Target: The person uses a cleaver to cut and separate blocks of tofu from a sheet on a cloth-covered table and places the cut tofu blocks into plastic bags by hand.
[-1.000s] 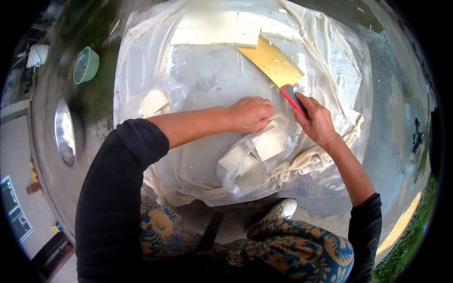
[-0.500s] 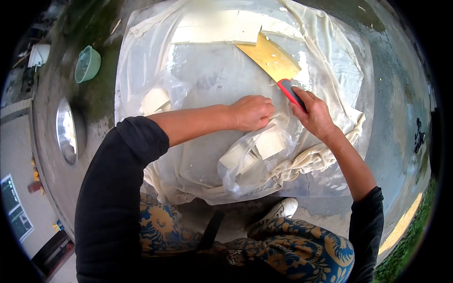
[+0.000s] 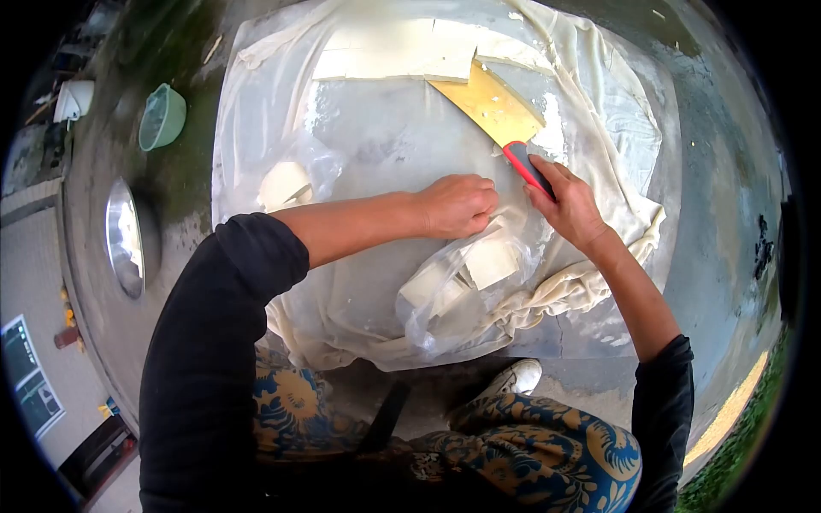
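My right hand (image 3: 571,205) is wrapped around the red and grey handle of a broad cleaver (image 3: 494,107). Its blade lies flat and looks yellow, with white crumbs on it; the tip reaches a row of white tofu-like slabs (image 3: 393,50). My left hand (image 3: 460,207) is a fist at the upper edge of a clear plastic bag (image 3: 419,329), seemingly gripping its film; the fingertips are hidden. Inside that bag are white blocks (image 3: 492,261). Another clear bag (image 3: 318,154) with a white block (image 3: 285,184) lies beyond my left forearm.
Cream cloth (image 3: 569,286) is bunched around the sides of the wet grey tabletop (image 3: 368,128). On the ground to the left are a green basin (image 3: 162,118), a shiny metal bowl (image 3: 124,239) and a white bucket (image 3: 74,100). My shoe (image 3: 517,376) is below the near edge.
The whole view has shifted very slightly to the right. Both hands, the cleaver and the bags keep practically the same places.
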Available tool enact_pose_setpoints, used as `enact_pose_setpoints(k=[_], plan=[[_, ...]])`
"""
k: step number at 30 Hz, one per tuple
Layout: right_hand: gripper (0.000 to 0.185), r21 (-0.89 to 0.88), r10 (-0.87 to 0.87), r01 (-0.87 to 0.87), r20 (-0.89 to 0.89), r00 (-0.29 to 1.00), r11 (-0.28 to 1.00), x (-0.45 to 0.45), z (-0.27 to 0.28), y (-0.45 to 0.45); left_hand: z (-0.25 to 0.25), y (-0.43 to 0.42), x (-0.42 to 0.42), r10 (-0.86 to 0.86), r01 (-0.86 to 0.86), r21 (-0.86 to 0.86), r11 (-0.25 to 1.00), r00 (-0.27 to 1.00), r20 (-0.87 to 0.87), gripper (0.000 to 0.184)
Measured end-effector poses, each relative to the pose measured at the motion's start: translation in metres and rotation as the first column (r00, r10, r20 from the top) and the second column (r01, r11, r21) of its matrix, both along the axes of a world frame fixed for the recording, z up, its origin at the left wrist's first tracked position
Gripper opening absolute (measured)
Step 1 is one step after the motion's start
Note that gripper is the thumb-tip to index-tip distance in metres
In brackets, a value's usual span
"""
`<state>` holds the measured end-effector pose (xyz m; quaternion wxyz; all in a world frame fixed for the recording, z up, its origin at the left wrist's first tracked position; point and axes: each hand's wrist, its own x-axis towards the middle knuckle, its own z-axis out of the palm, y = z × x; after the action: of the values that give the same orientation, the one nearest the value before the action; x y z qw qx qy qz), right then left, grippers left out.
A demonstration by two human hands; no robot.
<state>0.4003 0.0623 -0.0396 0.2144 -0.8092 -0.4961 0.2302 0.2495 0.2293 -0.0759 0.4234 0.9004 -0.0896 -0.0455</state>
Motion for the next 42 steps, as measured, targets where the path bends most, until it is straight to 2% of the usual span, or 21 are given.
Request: enact_pose_setpoints(k=[2,4,7,11,14,16,22,23,26,28,30,32,34,35,36,37,39,42], plan=[[0.045,-0.017,-0.011,0.011,0.008,1.0,1.0,0.0,-0.003,0.006,-0.003,-0.001,0.001,-0.002,0.002,0.021,1.0,1.0,0.031,0.006],[0.044,0.056,0.021,-0.026,0.077,0.997,0.998,-0.003,-0.009,0.013,-0.002,-0.001,0.001,-0.007,0.005,0.05,0.999,0.999,0.054,0.006],[0.044,0.073,0.004,-0.009,0.068,0.998,0.997,-0.006,-0.015,0.014,-0.003,-0.002,0.001,0.005,-0.004,-0.004,1.0,0.999,0.038,0.005],[0.044,0.087,0.017,-0.023,0.076,0.997,0.996,-0.008,-0.019,0.015,-0.006,-0.003,0.0,0.003,-0.005,0.042,0.999,0.999,0.046,0.005],[0.044,0.118,-0.013,0.013,0.006,1.0,0.993,-0.005,-0.023,0.007,-0.003,-0.001,0.0,-0.006,0.003,0.059,0.998,0.999,0.037,0.005],[0.043,0.2,-0.024,0.03,-0.036,0.999,0.979,-0.006,-0.026,0.0,-0.003,-0.004,-0.001,-0.002,0.0,0.058,0.998,0.999,0.039,0.005],[0.042,0.178,-0.016,0.025,-0.05,0.999,0.984,-0.006,-0.022,-0.012,0.0,-0.004,-0.004,-0.024,0.022,0.13,0.991,1.0,0.015,0.008],[0.042,0.178,-0.015,0.024,-0.05,0.999,0.984,-0.006,-0.021,-0.016,0.0,-0.004,-0.004,-0.038,0.042,0.134,0.99,0.999,-0.031,0.009],[0.042,0.204,0.02,-0.014,-0.026,0.999,0.979,-0.006,-0.016,-0.034,0.012,-0.002,-0.011,-0.062,0.07,0.09,0.993,0.995,-0.08,0.013],[0.042,0.088,-0.006,0.015,-0.107,0.994,0.996,-0.009,0.006,-0.043,0.038,0.012,-0.019,-0.047,0.053,0.063,0.997,0.995,-0.093,0.016],[0.044,0.083,0.016,-0.009,-0.091,0.996,0.996,-0.009,0.024,-0.048,0.087,0.038,-0.034,-0.146,0.133,-0.064,0.989,0.948,-0.282,0.017],[0.044,0.128,0.031,-0.023,-0.066,0.997,0.991,-0.013,0.037,-0.05,0.125,0.07,-0.053,0.034,-0.084,-0.16,0.984,0.956,-0.29,0.017],[0.045,0.135,0.067,-0.06,-0.052,0.996,0.989,-0.015,0.058,-0.047,0.146,0.108,-0.075,0.359,-0.367,-0.06,0.928,0.926,-0.113,0.017],[0.046,0.135,0.093,-0.087,-0.039,0.995,0.987,-0.017,0.067,-0.042,0.152,0.128,-0.087,0.502,-0.5,0.058,0.864,0.864,-0.026,0.017],[0.047,0.143,0.111,-0.106,-0.031,0.993,0.984,-0.021,0.077,-0.036,0.159,0.145,-0.1,0.603,-0.585,0.28,0.762,0.798,0.026,0.02],[0.047,0.138,0.124,-0.119,-0.027,0.992,0.983,-0.024,0.085,-0.029,0.158,0.159,-0.116,0.631,-0.596,0.468,0.653,0.769,0.101,0.03],[0.048,0.199,0.259,-0.26,0.034,0.965,0.945,-0.031,0.1,-0.016,0.153,0.165,-0.147,0.693,-0.597,0.569,0.566,0.719,0.064,0.041],[0.049,0.169,0.368,-0.373,0.06,0.928,0.912,-0.044,0.116,0.004,0.134,0.162,-0.19,0.726,-0.542,0.658,0.523,0.687,-0.01,0.045]])
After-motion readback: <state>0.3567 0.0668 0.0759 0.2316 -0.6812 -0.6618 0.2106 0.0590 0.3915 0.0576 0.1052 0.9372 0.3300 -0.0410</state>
